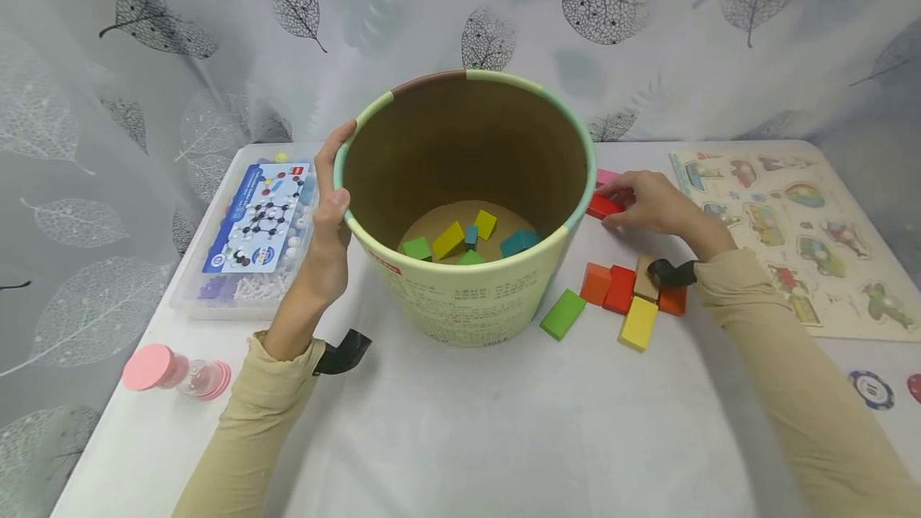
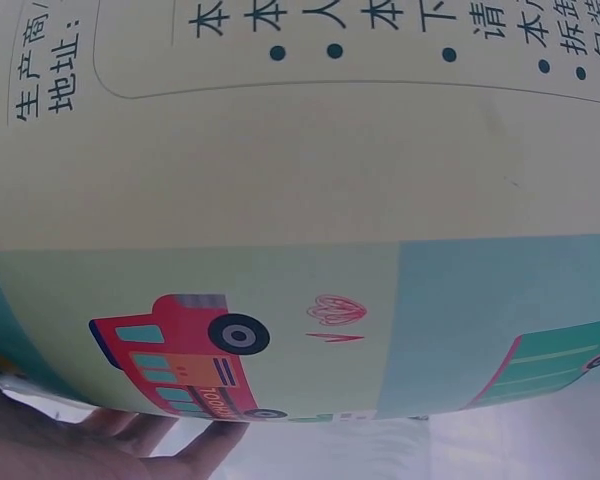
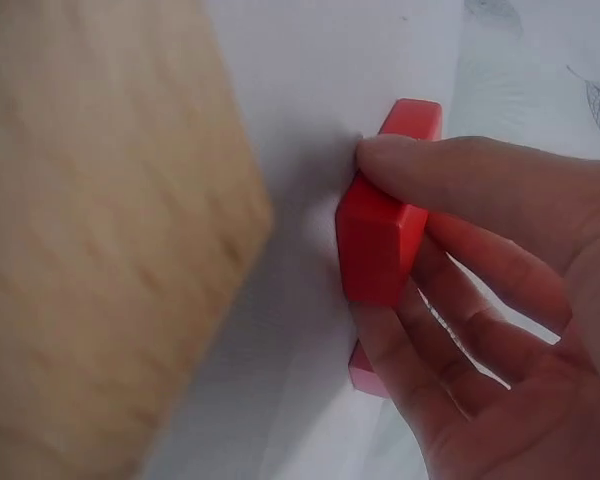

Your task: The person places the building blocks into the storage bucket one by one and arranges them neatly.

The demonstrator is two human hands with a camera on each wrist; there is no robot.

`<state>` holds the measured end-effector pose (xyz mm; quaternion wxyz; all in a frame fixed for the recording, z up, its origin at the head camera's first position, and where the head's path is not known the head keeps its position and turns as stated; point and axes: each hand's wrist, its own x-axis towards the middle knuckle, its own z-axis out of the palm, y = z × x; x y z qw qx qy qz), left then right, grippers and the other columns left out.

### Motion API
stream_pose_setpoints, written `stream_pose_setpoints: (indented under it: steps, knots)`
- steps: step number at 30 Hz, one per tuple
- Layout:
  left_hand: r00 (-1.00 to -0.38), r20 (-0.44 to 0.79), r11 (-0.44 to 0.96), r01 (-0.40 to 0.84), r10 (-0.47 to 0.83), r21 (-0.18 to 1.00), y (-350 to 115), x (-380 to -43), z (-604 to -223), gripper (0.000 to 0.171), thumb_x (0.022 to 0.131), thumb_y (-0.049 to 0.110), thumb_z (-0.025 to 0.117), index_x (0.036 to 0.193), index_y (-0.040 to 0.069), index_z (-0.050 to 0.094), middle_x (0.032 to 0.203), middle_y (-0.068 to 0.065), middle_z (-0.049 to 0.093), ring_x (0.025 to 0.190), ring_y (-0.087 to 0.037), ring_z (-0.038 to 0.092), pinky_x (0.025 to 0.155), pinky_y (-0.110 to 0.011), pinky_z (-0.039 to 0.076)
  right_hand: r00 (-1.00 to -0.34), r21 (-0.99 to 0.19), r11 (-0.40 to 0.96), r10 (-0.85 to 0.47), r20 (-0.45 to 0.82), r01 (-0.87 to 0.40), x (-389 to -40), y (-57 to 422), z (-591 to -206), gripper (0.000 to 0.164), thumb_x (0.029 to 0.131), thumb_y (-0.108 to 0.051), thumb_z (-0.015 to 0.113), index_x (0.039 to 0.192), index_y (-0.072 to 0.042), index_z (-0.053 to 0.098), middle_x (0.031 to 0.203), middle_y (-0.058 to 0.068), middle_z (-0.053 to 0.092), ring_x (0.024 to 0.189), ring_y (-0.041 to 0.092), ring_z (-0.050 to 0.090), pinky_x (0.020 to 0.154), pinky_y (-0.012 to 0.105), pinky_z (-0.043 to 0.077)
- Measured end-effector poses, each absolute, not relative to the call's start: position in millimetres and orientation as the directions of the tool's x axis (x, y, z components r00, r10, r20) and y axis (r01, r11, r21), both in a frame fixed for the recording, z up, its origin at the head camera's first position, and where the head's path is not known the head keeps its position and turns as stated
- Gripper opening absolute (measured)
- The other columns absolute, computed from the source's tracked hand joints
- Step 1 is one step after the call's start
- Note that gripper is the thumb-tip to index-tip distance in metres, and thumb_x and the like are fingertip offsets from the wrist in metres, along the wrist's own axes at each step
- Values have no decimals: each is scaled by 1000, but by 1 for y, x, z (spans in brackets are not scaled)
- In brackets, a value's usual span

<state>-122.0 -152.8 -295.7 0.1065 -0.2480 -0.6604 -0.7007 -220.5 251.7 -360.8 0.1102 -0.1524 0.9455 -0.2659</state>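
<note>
A large printed bucket [image 1: 468,294] stands on the table, tilted toward the camera. My left hand [image 1: 327,250] holds its left rim, thumb over the edge; in the left wrist view its fingers [image 2: 215,445] show beyond the bucket's side. On the bucket's floor lie several blocks, among them a yellow block [image 1: 449,240] and a green block [image 1: 417,248]. To the right of the bucket, my right hand [image 1: 651,202] pinches a red block [image 3: 375,240] between thumb and fingers. A pink block [image 3: 368,375] shows just past it, partly hidden.
Loose blocks lie right of the bucket: green [image 1: 564,315], orange [image 1: 596,284], yellow [image 1: 638,324] and others. A puzzle board [image 1: 784,238] lies at the right, near a poker chip [image 1: 872,389]. On the left are a clear kit box [image 1: 252,218] and a pink hourglass-like item [image 1: 176,372].
</note>
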Motion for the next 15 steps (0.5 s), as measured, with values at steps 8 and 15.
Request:
stream_pose_setpoints:
  steps: [8, 15]
  knots:
    - [-850, 491, -122, 476, 192, 871, -151, -122, -294, 79, 88, 58, 45, 153, 22, 18, 155, -13, 28, 140, -40, 28, 112, -51, 23, -935, -514, 825, -337, -113, -235, -221, 256, -351, 44, 79, -7, 76, 121, 0, 66, 110, 22, 66, 98, 34, 57, 78, 32, 51]
    - [-847, 494, -119, 480, 197, 869, -153, -121, -295, 77, 89, 56, 44, 153, 22, 18, 155, -13, 27, 141, -40, 27, 112, -52, 23, -967, -594, 769, -246, 65, -236, -208, 260, -295, 47, 84, -17, 76, 128, -9, 63, 117, 16, 66, 101, 27, 62, 69, 11, 43]
